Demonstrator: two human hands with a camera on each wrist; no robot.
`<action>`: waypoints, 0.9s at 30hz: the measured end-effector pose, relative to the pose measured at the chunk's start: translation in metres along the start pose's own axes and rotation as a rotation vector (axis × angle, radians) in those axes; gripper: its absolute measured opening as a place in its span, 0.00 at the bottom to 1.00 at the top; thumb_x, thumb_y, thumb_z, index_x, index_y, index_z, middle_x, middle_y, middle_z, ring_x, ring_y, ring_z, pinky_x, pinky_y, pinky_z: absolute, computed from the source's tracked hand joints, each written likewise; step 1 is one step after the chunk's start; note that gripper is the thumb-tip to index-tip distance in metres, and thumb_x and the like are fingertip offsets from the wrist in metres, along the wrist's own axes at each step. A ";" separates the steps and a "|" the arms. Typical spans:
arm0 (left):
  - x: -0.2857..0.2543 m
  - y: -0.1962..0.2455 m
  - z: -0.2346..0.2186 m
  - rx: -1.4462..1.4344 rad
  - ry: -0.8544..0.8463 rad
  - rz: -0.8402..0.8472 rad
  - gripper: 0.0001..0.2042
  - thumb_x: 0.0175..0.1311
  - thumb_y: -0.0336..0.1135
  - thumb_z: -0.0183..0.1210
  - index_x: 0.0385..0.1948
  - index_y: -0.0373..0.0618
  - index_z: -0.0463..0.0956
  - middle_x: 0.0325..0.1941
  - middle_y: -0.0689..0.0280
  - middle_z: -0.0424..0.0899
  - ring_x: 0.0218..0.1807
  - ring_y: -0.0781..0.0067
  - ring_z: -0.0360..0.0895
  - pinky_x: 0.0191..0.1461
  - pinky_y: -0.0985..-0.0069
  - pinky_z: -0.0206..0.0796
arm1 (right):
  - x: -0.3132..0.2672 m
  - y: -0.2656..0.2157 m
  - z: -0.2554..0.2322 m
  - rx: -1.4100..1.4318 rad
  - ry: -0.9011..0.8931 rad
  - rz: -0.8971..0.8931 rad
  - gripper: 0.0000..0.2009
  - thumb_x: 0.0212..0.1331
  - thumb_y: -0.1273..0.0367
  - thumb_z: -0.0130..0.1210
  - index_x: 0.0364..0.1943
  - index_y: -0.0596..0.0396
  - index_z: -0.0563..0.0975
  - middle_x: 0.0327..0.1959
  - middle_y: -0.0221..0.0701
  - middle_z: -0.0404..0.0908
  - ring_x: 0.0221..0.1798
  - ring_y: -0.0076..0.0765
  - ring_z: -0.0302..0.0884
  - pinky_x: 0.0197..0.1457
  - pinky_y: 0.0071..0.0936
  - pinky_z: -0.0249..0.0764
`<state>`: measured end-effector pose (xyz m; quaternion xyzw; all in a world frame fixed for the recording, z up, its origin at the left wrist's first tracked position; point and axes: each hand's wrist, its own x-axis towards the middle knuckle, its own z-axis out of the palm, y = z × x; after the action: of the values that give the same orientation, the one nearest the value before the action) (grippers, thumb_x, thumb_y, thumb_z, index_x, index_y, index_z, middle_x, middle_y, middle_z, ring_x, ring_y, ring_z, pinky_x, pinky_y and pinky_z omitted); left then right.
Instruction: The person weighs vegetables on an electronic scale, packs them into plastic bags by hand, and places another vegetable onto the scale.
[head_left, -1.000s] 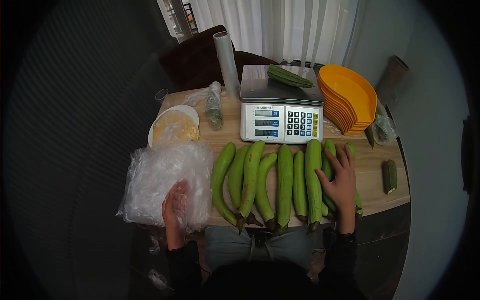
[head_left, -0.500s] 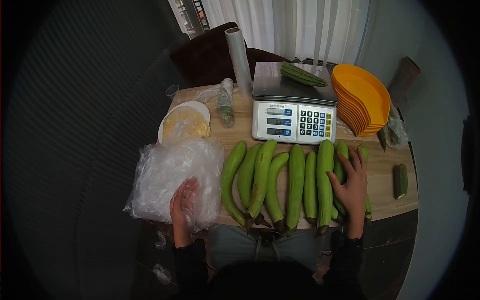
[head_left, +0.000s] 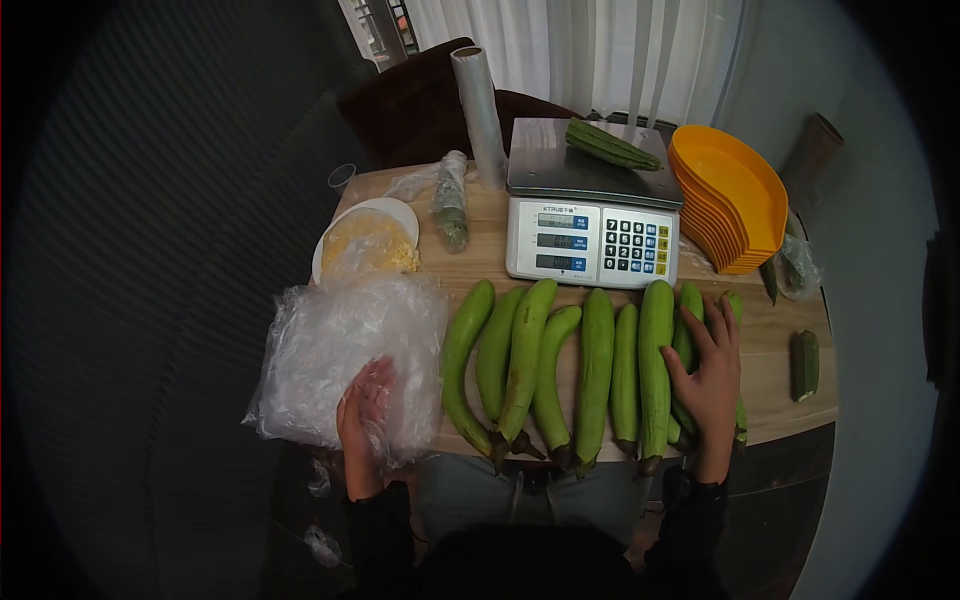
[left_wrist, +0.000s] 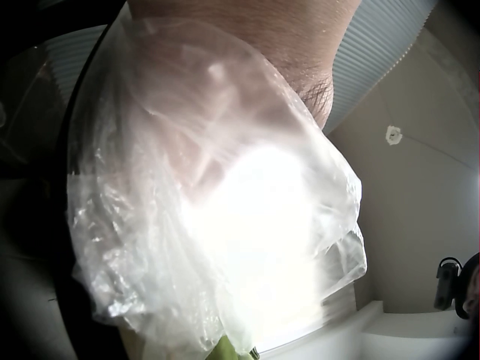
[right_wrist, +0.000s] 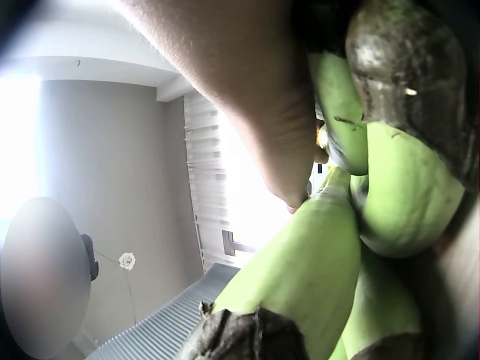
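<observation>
Barely a shift: the right hand [head_left: 708,385] stays over the right end of the long green, brown-stemmed eggplants [head_left: 596,370], fingers spread — row undisturbed on the pale wooden table [head_left: 767,370] — while the left hand [head_left: 362,412] keeps relaxed fingers under clear, crinkled plastic [left_wrist: 142,247].

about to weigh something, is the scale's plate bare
No, a ridged green gourd lies on the metal plate of the scale.

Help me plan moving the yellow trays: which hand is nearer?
Right: the right hand is over green eggplants, in front of the yellow trays; the left hand is farther left, at the clear plastic.
</observation>
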<state>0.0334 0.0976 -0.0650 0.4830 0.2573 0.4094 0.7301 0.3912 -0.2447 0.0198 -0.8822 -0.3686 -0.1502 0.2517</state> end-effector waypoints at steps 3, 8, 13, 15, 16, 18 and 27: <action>0.000 -0.003 -0.001 -0.016 0.004 0.011 0.28 0.83 0.42 0.49 0.71 0.23 0.66 0.74 0.42 0.74 0.76 0.49 0.73 0.82 0.57 0.60 | 0.000 -0.001 0.000 0.008 0.001 0.004 0.28 0.60 0.58 0.71 0.64 0.55 0.82 0.74 0.47 0.73 0.82 0.66 0.58 0.81 0.58 0.61; -0.001 -0.001 0.001 -0.013 0.007 0.022 0.28 0.83 0.41 0.48 0.71 0.22 0.66 0.74 0.42 0.74 0.76 0.48 0.72 0.82 0.56 0.60 | -0.001 0.001 0.002 0.013 0.017 -0.012 0.28 0.60 0.58 0.71 0.64 0.54 0.82 0.74 0.48 0.72 0.83 0.65 0.58 0.81 0.57 0.61; -0.002 0.001 0.005 -0.007 0.031 0.011 0.28 0.83 0.41 0.48 0.71 0.21 0.66 0.73 0.41 0.74 0.76 0.47 0.72 0.83 0.55 0.59 | -0.001 0.001 0.001 0.015 0.018 0.003 0.28 0.60 0.57 0.71 0.63 0.54 0.82 0.74 0.48 0.73 0.82 0.65 0.58 0.81 0.57 0.62; -0.002 0.001 0.007 -0.005 0.038 0.009 0.28 0.83 0.41 0.47 0.70 0.21 0.66 0.73 0.41 0.74 0.76 0.47 0.71 0.83 0.55 0.59 | -0.001 0.001 0.001 0.022 0.024 0.006 0.28 0.60 0.57 0.71 0.63 0.54 0.83 0.74 0.48 0.73 0.82 0.65 0.58 0.81 0.57 0.62; -0.002 0.002 0.007 -0.003 0.051 0.009 0.28 0.83 0.41 0.47 0.70 0.21 0.66 0.73 0.40 0.74 0.76 0.46 0.71 0.83 0.54 0.60 | -0.001 0.001 0.001 0.019 0.026 0.001 0.28 0.60 0.57 0.71 0.63 0.54 0.83 0.74 0.48 0.73 0.82 0.64 0.59 0.81 0.56 0.62; -0.001 0.000 0.005 0.000 0.030 0.018 0.28 0.83 0.41 0.47 0.70 0.21 0.66 0.73 0.40 0.74 0.76 0.46 0.71 0.83 0.54 0.60 | -0.002 0.002 0.001 0.014 0.032 0.004 0.28 0.60 0.56 0.71 0.63 0.54 0.83 0.73 0.48 0.73 0.82 0.64 0.59 0.80 0.56 0.63; 0.000 -0.004 0.001 -0.006 0.038 0.022 0.28 0.83 0.41 0.48 0.70 0.21 0.66 0.73 0.40 0.74 0.76 0.46 0.72 0.83 0.54 0.60 | -0.003 0.002 0.000 0.021 0.020 -0.009 0.27 0.61 0.61 0.70 0.64 0.54 0.82 0.74 0.48 0.73 0.83 0.64 0.58 0.80 0.56 0.63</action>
<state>0.0351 0.0962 -0.0686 0.4757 0.2647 0.4271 0.7219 0.3909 -0.2476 0.0179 -0.8763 -0.3716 -0.1560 0.2640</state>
